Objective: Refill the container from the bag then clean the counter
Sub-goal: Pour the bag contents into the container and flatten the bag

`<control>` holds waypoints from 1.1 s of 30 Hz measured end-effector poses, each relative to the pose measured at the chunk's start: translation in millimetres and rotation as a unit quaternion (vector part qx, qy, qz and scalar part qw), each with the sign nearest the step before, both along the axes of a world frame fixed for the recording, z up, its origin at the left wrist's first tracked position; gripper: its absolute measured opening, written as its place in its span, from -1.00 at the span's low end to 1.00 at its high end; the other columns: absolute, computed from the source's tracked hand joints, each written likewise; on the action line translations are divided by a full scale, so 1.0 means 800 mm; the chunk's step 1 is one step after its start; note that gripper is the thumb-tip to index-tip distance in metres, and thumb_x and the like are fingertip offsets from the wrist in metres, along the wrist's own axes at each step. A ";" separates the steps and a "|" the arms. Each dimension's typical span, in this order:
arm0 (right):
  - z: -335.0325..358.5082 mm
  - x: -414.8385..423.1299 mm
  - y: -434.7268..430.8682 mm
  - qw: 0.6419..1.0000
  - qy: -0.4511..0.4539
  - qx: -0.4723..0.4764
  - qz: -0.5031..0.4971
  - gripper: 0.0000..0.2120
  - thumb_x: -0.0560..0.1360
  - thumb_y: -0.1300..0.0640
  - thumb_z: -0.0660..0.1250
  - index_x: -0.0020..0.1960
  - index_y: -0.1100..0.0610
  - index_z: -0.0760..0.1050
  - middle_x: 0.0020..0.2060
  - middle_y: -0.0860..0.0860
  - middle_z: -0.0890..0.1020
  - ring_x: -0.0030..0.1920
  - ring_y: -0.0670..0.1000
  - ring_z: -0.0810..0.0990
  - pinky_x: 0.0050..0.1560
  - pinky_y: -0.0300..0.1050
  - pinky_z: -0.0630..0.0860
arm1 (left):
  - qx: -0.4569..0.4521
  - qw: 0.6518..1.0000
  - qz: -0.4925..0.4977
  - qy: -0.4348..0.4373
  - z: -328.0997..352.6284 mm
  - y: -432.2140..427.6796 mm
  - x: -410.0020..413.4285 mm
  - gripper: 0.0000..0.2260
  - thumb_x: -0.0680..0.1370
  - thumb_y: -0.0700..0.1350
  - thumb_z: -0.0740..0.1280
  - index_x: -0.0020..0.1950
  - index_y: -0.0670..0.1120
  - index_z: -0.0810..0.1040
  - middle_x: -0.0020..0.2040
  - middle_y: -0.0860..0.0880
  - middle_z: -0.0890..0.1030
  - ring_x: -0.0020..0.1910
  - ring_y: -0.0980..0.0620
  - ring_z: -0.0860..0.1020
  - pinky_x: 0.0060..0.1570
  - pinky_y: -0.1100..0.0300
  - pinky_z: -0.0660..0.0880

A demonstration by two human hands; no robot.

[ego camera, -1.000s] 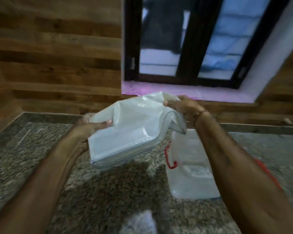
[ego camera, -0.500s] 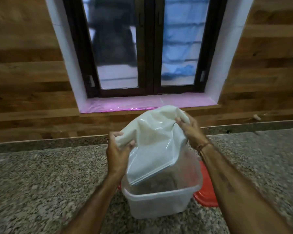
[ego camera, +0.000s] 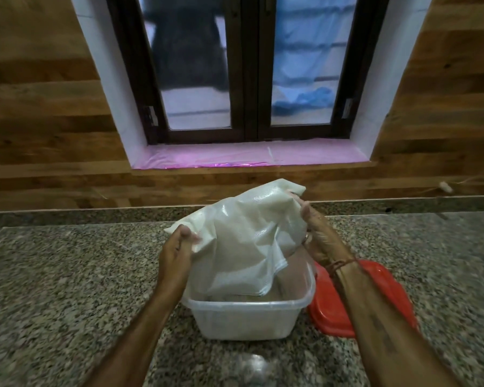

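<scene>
Left hand [ego camera: 176,254]: pinches a corner of the bag [ego camera: 243,241].
Right hand [ego camera: 320,243]: grips the bag's top.
Bag: between the hands, low end inside the container [ego camera: 243,317].
Container: on the tabletop [ego camera: 67,275], below the hands.

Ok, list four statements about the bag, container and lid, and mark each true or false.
1. Both hands hold the bag above the container. True.
2. The red lid is closed on the container. False: it lies on the counter beside the container, on its right.
3. The left hand pinches a corner of the bag. True.
4. The right hand rests flat on the counter. False: it grips the bag's upper edge.
</scene>
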State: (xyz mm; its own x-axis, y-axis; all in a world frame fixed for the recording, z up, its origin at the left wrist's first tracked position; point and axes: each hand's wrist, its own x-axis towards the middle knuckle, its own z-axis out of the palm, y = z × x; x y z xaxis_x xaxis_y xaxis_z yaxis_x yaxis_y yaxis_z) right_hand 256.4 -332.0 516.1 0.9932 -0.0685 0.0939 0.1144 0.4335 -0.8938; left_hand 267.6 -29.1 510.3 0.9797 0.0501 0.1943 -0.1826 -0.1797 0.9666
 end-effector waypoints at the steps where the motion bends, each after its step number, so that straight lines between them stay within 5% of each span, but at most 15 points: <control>1: -0.001 -0.001 -0.001 1.000 0.002 -0.003 0.008 -0.36 0.48 -0.18 0.35 0.49 0.05 0.45 0.40 0.13 0.56 0.37 0.12 0.57 0.27 0.11 0.59 | -0.037 0.999 0.031 0.012 0.002 -0.003 -0.001 -0.66 0.68 0.10 0.21 -0.22 0.00 0.56 -0.08 -0.04 0.65 -0.06 -0.05 0.60 -0.10 0.02 0.54; 4: -0.002 -0.004 -0.007 1.000 0.007 0.004 0.019 -0.40 0.47 -0.09 0.46 0.46 0.05 0.49 0.42 0.08 0.55 0.37 0.10 0.57 0.20 0.04 0.61 | -0.072 0.996 0.045 -0.018 0.005 -0.004 -0.005 -0.82 0.69 -0.07 0.26 0.14 0.15 0.63 0.15 -0.02 0.64 0.09 -0.06 0.63 -0.03 -0.04 0.61; 6: -0.003 -0.006 -0.012 1.000 0.007 0.020 0.016 -0.46 0.46 0.03 0.49 0.41 0.09 0.54 0.42 0.06 0.55 0.34 0.08 0.59 0.15 -0.03 0.63 | -0.120 0.992 0.031 -0.004 0.004 -0.002 -0.003 -0.51 0.66 -0.15 0.31 0.53 0.24 0.34 0.38 0.01 0.51 0.18 0.03 0.60 0.00 0.05 0.64; 8: -0.002 -0.006 -0.014 1.000 0.012 0.007 0.001 -0.57 0.47 0.13 0.45 0.34 0.10 0.60 0.42 0.04 0.56 0.33 0.07 0.58 0.15 -0.05 0.63 | -0.152 0.987 0.046 0.031 0.005 0.000 0.001 -0.41 0.64 -0.20 0.34 0.61 0.10 0.21 0.44 -0.10 0.48 0.17 0.00 0.58 -0.04 0.12 0.60; 10: 0.002 -0.007 -0.017 1.000 0.007 -0.008 0.005 -0.62 0.48 0.17 0.44 0.29 0.14 0.62 0.37 0.07 0.59 0.28 0.09 0.59 0.15 -0.05 0.63 | -0.187 0.980 0.043 0.049 0.008 0.004 0.002 -0.54 0.63 -0.27 0.34 0.50 -0.06 0.33 0.33 -0.19 0.56 0.10 -0.07 0.59 -0.06 0.07 0.59; 14: 0.025 -0.012 -0.021 1.000 0.010 -0.010 -0.015 -0.74 0.46 0.14 0.51 0.09 0.10 0.52 0.04 0.08 0.63 -0.03 0.04 0.62 -0.16 -0.17 0.64 | -0.222 0.974 -0.021 0.039 0.017 0.014 0.001 -0.64 0.58 -0.36 0.35 0.30 -0.03 0.45 0.10 -0.03 0.64 -0.05 0.08 0.65 -0.18 0.16 0.64; 18: 0.045 -0.010 -0.023 0.990 0.048 -0.099 -0.090 -0.41 0.47 0.04 0.48 0.42 0.04 0.35 0.17 0.01 0.67 -0.01 0.02 0.67 -0.07 -0.04 0.61 | -0.208 0.977 -0.040 0.003 0.031 0.023 0.001 -0.68 0.55 -0.35 0.40 0.24 -0.09 0.47 0.02 0.02 0.67 -0.13 0.17 0.67 -0.22 0.24 0.63; 20: 0.053 -0.009 -0.022 0.983 0.037 -0.145 -0.107 -0.45 0.51 0.05 0.49 0.43 -0.05 0.38 0.12 -0.05 0.70 -0.09 -0.10 0.69 -0.20 -0.16 0.62 | -0.182 0.982 -0.036 -0.017 0.038 0.026 0.002 -0.74 0.54 -0.32 0.43 0.13 -0.05 0.52 -0.04 0.08 0.68 -0.13 0.17 0.65 -0.21 0.25 0.62; 26: 0.064 -0.006 -0.024 0.965 -0.005 -0.228 -0.130 -0.75 0.51 0.19 0.49 0.16 0.11 0.55 -0.02 0.02 0.73 -0.06 -0.06 0.68 -0.23 -0.15 0.61 | -0.154 0.987 -0.029 -0.037 0.050 0.035 -0.001 -0.74 0.51 -0.30 0.47 -0.01 0.04 0.52 0.01 -0.03 0.61 -0.08 0.08 0.59 -0.18 0.18 0.58; 30: 0.081 -0.009 -0.031 0.947 -0.020 -0.285 -0.144 -0.77 0.52 0.29 0.46 0.13 0.31 0.52 0.01 0.26 0.66 -0.02 0.10 0.62 -0.04 0.10 0.61 | -0.143 0.987 -0.036 -0.062 0.061 0.035 -0.005 -0.76 0.51 -0.33 0.46 0.01 -0.05 0.49 -0.10 0.07 0.58 -0.13 0.07 0.53 -0.22 0.19 0.52; 33: 0.092 -0.012 -0.036 0.930 -0.032 -0.327 -0.162 -0.79 0.49 0.32 0.47 0.07 0.36 0.54 -0.06 0.14 0.63 -0.09 0.03 0.59 -0.17 -0.10 0.60 | -0.121 0.989 -0.028 -0.077 0.073 0.033 -0.006 -0.77 0.51 -0.33 0.46 -0.02 -0.05 0.50 -0.21 0.21 0.57 -0.22 0.18 0.52 -0.29 0.30 0.52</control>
